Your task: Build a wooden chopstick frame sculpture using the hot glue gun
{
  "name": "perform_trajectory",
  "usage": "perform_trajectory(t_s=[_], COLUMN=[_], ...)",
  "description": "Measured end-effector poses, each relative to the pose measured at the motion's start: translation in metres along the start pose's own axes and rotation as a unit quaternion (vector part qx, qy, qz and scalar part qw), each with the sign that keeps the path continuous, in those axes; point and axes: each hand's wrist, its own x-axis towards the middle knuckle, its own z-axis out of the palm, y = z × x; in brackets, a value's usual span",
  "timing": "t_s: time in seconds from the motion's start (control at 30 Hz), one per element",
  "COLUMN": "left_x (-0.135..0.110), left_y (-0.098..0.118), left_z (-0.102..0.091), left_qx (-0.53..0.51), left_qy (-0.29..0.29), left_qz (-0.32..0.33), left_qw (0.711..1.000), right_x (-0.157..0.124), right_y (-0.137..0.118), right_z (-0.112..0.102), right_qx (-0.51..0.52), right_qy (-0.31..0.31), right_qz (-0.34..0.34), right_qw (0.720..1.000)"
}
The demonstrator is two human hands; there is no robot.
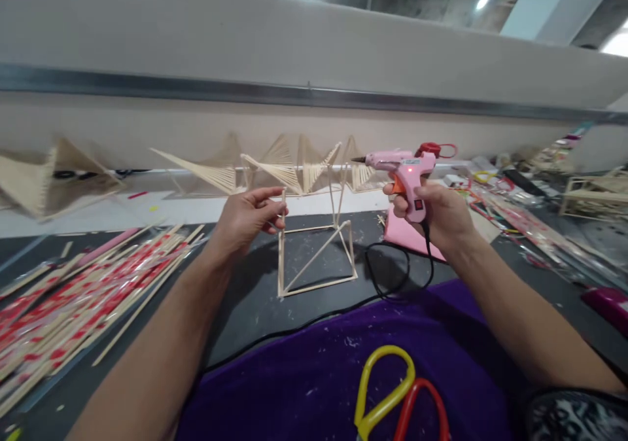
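Observation:
My left hand [244, 222] pinches the upper end of an upright thin wooden stick [282, 245] at the left corner of a small frame of wooden sticks [321, 287]. The frame rests on the dark table; a diagonal stick crosses its front, and thin sticks rise at its back corner. In my right hand [444, 215] is a pink hot glue gun [400, 163], its nozzle pointing left, above and right of the frame. One finger lies at the orange trigger [398, 184], and a small red light glows on the gun's body. The nozzle appears apart from the sticks.
Bundles of wooden sticks [112, 281] in red-marked wrapping lie left. Finished stick models [289, 166] stand along the wall. The gun's black cord [377, 284] loops over the table. Yellow-handled scissors [385, 415] and a red handle [422, 388] lie on purple cloth [289, 388]. Packets [544, 225] clutter the right.

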Motion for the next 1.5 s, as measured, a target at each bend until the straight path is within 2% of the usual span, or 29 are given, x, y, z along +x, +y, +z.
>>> perform_trajectory(t_s=[0.13,0.47,0.53,0.63,0.67,0.7,0.77,0.8,0.87,0.9,0.97,1.0,1.03,1.07,1.1,1.17,1.23,1.33,1.4,1.5], left_x=[0.001,0.001,0.0,-0.002,-0.002,-0.002,-0.003,-0.003,-0.003,-0.003,-0.003,-0.002,-0.002,-0.002,-0.001,-0.001,-0.002,-0.003,-0.003,-0.002], left_y=[0.002,-0.001,-0.001,-0.003,-0.003,-0.004,-0.005,-0.005,-0.005,-0.005,-0.006,-0.007,-0.007,-0.008,-0.008,-0.008,-0.007,-0.004,-0.003,-0.003], left_z=[0.001,0.0,0.0,0.0,0.0,0.0,0.0,0.0,0.001,0.001,0.002,0.002,0.001,0.001,0.001,0.001,0.001,0.001,0.001,0.001], left_qx=[-0.003,0.002,0.001,-0.006,-0.007,-0.006,-0.011,-0.012,-0.014,-0.014,-0.013,-0.012,-0.01,-0.009,-0.009,-0.01,-0.01,-0.004,-0.002,0.001], left_qy=[0.01,0.002,0.002,-0.007,-0.01,-0.011,-0.015,-0.015,-0.015,-0.015,-0.015,-0.014,-0.014,-0.013,-0.013,-0.015,-0.016,-0.014,-0.013,-0.015], left_qz=[-0.007,0.005,0.008,0.007,0.007,0.007,0.002,-0.001,-0.004,-0.004,0.0,0.004,0.007,0.009,0.009,0.007,0.004,0.007,0.006,-0.001], left_qw=[1.0,1.0,1.0,1.0,1.0,1.0,1.0,1.0,1.0,1.0,1.0,1.0,1.0,1.0,1.0,1.0,1.0,1.0,1.0,1.0], right_x=[-0.015,-0.04,-0.04,-0.037,-0.034,-0.032,-0.029,-0.029,-0.031,-0.033,-0.038,-0.038,-0.037,-0.034,-0.029,-0.012,0.008,0.038,0.053,0.067], right_y=[-0.002,0.008,0.016,0.038,0.048,0.058,0.074,0.078,0.077,0.072,0.054,0.044,0.034,0.026,0.02,0.016,0.021,0.036,0.046,0.059], right_z=[-0.022,-0.046,-0.061,-0.095,-0.108,-0.122,-0.145,-0.152,-0.155,-0.149,-0.123,-0.104,-0.084,-0.063,-0.044,-0.011,0.011,0.031,0.041,0.058], right_qx=[0.02,0.016,0.008,-0.019,-0.045,-0.087,-0.189,-0.254,-0.37,-0.415,-0.494,-0.527,-0.545,-0.55,-0.537,-0.51,-0.447,-0.309,-0.236,-0.169], right_qy=[0.004,0.076,0.098,0.158,0.171,0.163,0.148,0.14,0.096,0.084,0.09,0.083,0.062,0.017,-0.022,-0.056,-0.085,-0.172,-0.216,-0.26], right_qz=[0.03,0.062,0.077,0.117,0.129,0.156,0.164,0.136,0.03,-0.035,-0.134,-0.155,-0.164,-0.157,-0.159,-0.15,-0.115,-0.024,0.024,0.065], right_qw=[0.999,0.995,0.992,0.98,0.976,0.97,0.957,0.947,0.924,0.905,0.854,0.831,0.82,0.82,0.828,0.845,0.883,0.935,0.947,0.948])
